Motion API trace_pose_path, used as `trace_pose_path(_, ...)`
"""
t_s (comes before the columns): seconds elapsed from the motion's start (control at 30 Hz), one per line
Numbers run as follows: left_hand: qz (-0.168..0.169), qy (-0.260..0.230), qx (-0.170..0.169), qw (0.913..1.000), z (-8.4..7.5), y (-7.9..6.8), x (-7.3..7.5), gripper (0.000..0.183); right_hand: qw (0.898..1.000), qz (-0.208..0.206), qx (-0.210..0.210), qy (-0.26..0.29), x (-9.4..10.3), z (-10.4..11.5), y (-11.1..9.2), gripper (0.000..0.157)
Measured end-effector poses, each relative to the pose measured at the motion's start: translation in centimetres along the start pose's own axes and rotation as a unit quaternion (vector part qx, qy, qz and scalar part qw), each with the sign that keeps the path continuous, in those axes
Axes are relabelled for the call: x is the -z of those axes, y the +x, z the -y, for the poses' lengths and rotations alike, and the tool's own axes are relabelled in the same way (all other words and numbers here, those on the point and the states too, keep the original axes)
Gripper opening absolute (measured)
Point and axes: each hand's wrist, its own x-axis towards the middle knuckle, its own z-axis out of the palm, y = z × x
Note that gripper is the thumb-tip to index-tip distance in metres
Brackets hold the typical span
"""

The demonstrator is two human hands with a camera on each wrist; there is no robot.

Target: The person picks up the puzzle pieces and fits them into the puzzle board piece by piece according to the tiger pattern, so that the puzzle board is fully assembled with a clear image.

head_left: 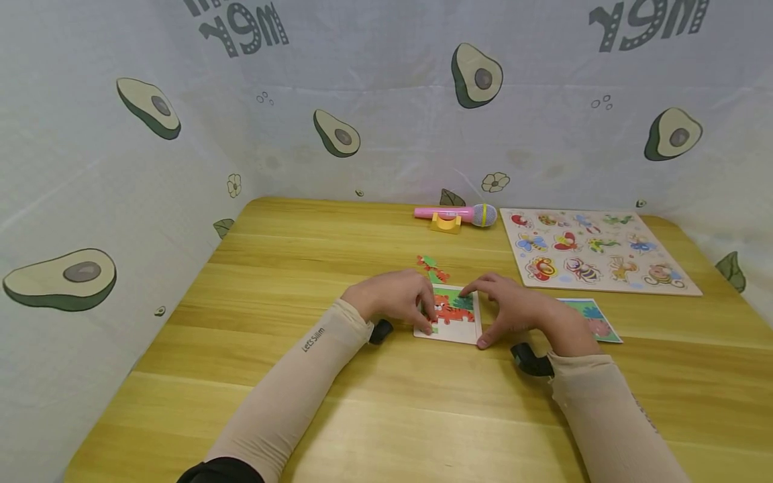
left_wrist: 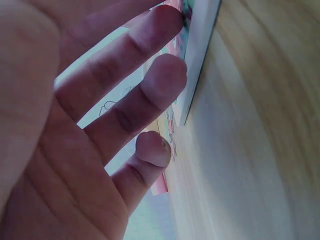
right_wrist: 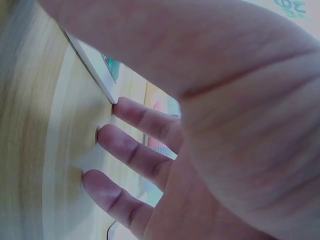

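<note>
A small white-bordered jigsaw board [head_left: 461, 331] with an orange tiger picture lies on the table between the hands. At its left side the left hand [head_left: 395, 296] pinches a small puzzle piece [head_left: 435, 330] with thumb and forefinger, low over the picture; the fingertips hide most of that piece. The right hand [head_left: 519, 308] is spread at the board's right side, its forefinger on the upper part of the picture and its thumb at the lower right corner. In the right wrist view its other fingers [right_wrist: 127, 150] extend down beside the board's edge. Loose red and green puzzle pieces [head_left: 431, 270] lie just beyond the board.
A second picture card [head_left: 594, 322] lies partly behind the right hand. Further back right is a large wooden insect puzzle board [head_left: 598, 251]. A pink toy microphone [head_left: 455, 215] rests on a yellow stand [head_left: 445, 224] near the table's [head_left: 290, 268] back edge.
</note>
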Motion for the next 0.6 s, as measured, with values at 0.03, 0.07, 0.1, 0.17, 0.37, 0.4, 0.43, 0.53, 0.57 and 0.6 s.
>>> trace_pose_path(0.03,-0.001,-0.002,0.0,1.0,0.0,0.0,0.0,0.013,1.0,0.0,-0.002,0.0,0.0,0.0,0.0,0.081)
trace_pose_path(0.07,-0.001,-0.002,0.0,1.0,0.1,0.1,0.0,0.013,1.0,0.0,-0.005,0.001,0.0,-0.1,0.0,0.081)
trace_pose_path(0.1,-0.001,-0.002,0.0,1.0,0.1,0.1,0.0,0.013,1.0,0.0,-0.008,0.002,0.0,-0.1,0.0,0.081)
trace_pose_path(0.17,-0.002,-0.004,0.003,1.0,0.1,0.1,0.0,0.013,1.0,-0.001,-0.013,0.002,-0.1,-0.2,0.1,0.082)
trace_pose_path(0.37,-0.004,-0.026,0.013,0.9996,0.2,-0.1,0.0,0.011,1.0,-0.006,-0.026,0.008,-0.3,-0.2,0.2,0.083)
trace_pose_path(0.4,-0.009,-0.034,0.015,0.9993,0.3,-0.1,0.0,0.009,1.0,-0.007,-0.028,0.009,-0.3,-0.2,0.3,0.083)
trace_pose_path(0.43,-0.019,-0.039,0.018,0.9989,0.5,-0.2,0.0,0.008,0.999,-0.007,-0.03,0.01,-0.3,-0.1,0.3,0.083)
trace_pose_path(0.53,-0.065,-0.061,0.041,0.9951,1.1,-0.3,0.1,0.005,0.999,-0.009,-0.033,0.011,-0.3,0.0,0.2,0.083)
trace_pose_path(0.57,-0.085,-0.068,0.053,0.9926,1.3,-0.4,0.1,0.006,0.999,-0.009,-0.034,0.011,-0.3,0.0,0.3,0.083)
trace_pose_path(0.6,-0.104,-0.074,0.065,0.9896,1.5,-0.4,0.1,0.006,0.999,-0.01,-0.034,0.01,-0.3,0.1,0.3,0.083)
